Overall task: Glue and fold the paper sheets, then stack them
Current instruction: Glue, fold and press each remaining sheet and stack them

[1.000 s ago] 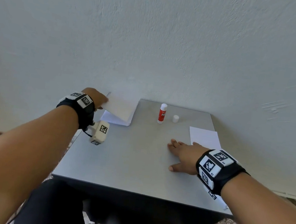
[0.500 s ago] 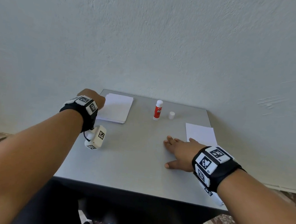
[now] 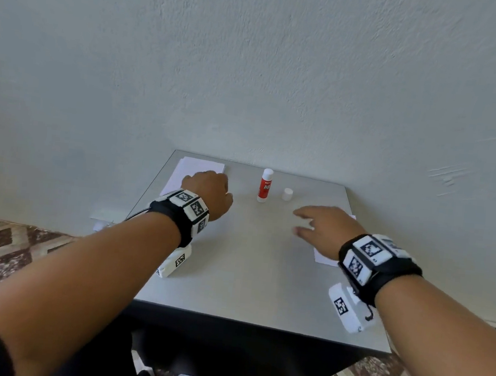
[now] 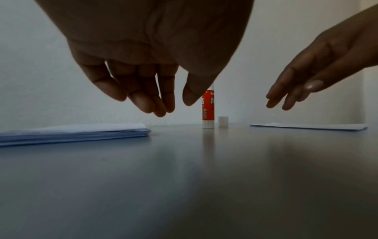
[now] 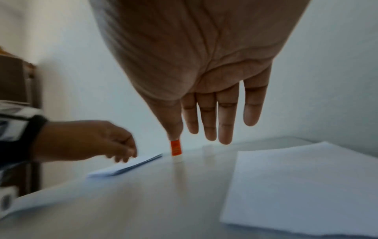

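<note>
A stack of white paper sheets [image 3: 195, 167] lies at the table's back left corner. My left hand [image 3: 210, 188] hovers over its near right part, fingers hanging loosely curled and holding nothing [image 4: 175, 105]. A red and white glue stick [image 3: 265, 186] stands uncapped at the back middle, its white cap [image 3: 287, 194] just to the right. My right hand [image 3: 301, 222] is raised above the table with straight fingers, a little in front and to the right of the cap. A single white sheet [image 5: 296, 186] lies under and to the right of that hand.
The grey table [image 3: 247, 273] stands against a pale wall. Its front half is bare metal. Patterned floor tiles [image 3: 5, 242] show to the left and below. Both wrists carry black bands with white marker cubes.
My left hand laid the folded sheet on the stack, let go and moved right. My right hand lifted off the table and moved toward the back.
</note>
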